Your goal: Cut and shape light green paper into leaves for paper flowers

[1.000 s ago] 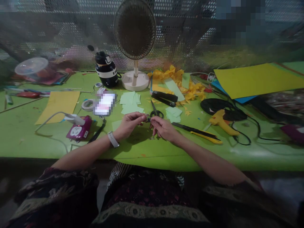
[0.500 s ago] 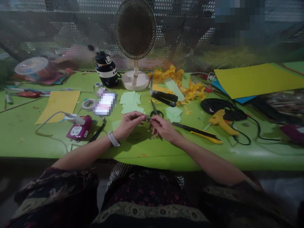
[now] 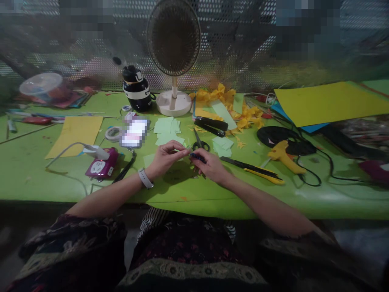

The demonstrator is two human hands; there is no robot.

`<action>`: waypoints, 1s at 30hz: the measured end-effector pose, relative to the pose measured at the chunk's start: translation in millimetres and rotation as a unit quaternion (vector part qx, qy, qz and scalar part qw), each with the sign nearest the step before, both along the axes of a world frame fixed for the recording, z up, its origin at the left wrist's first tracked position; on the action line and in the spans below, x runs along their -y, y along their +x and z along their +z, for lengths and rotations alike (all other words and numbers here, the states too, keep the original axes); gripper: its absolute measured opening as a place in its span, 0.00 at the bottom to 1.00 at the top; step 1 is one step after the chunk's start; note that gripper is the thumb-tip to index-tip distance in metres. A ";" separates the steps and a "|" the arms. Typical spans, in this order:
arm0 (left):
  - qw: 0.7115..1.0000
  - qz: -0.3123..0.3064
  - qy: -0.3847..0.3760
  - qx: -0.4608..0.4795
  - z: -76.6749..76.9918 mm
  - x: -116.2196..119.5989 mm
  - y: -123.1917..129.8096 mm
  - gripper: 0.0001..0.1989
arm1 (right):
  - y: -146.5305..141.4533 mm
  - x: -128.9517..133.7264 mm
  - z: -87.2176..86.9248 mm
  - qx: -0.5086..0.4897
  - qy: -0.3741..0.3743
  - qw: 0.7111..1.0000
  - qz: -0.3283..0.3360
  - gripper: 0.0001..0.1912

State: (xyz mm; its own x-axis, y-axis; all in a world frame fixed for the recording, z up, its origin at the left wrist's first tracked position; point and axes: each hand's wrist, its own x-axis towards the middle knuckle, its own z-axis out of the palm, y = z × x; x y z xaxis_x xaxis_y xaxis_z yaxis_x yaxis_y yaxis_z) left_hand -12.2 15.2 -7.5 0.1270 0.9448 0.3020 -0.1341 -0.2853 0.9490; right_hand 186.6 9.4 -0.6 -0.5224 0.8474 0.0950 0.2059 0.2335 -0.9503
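Note:
My left hand (image 3: 165, 157), with a pale watch on its wrist, pinches something small near the middle of the green table. Close against its fingertips is my right hand (image 3: 209, 165), its fingers curled round a small dark blue thing (image 3: 198, 157) that I cannot make out. Just beyond the right fingers lie black-handled scissors (image 3: 199, 141). Pale green paper pieces (image 3: 167, 126) lie beyond the left hand, and a few more green pieces (image 3: 223, 144) are to the right of the scissors. A black stapler (image 3: 210, 125) rests behind the scissors.
A fan (image 3: 174, 103) and a dark bottle (image 3: 137, 93) stand at the back. Left are a phone (image 3: 134, 133), tape (image 3: 113, 134) and a purple socket block (image 3: 103, 165). Right are a yellow-black tool (image 3: 252, 169), a yellow glue gun (image 3: 284, 157), yellow sheets (image 3: 331, 101) and orange paper flowers (image 3: 220, 95).
My right fingers have curled in more, and a dark blue thing now shows between them. My left hand has barely moved.

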 end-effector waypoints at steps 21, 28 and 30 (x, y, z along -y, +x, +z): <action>1.000 -0.006 0.008 -0.003 -1.9 -0.2 0.9 0.05 | -0.3 -1.1 -5.4 0.023 0.022 0.999 0.014 0.06; 1.000 -0.014 0.010 -0.010 1.3 2.1 1.4 0.04 | 0.1 -0.2 -0.1 0.047 0.044 0.998 0.003 0.08; 1.000 -0.021 0.006 -0.011 2.1 2.5 1.5 0.05 | 0.2 -0.4 0.1 0.054 0.052 0.997 0.002 0.08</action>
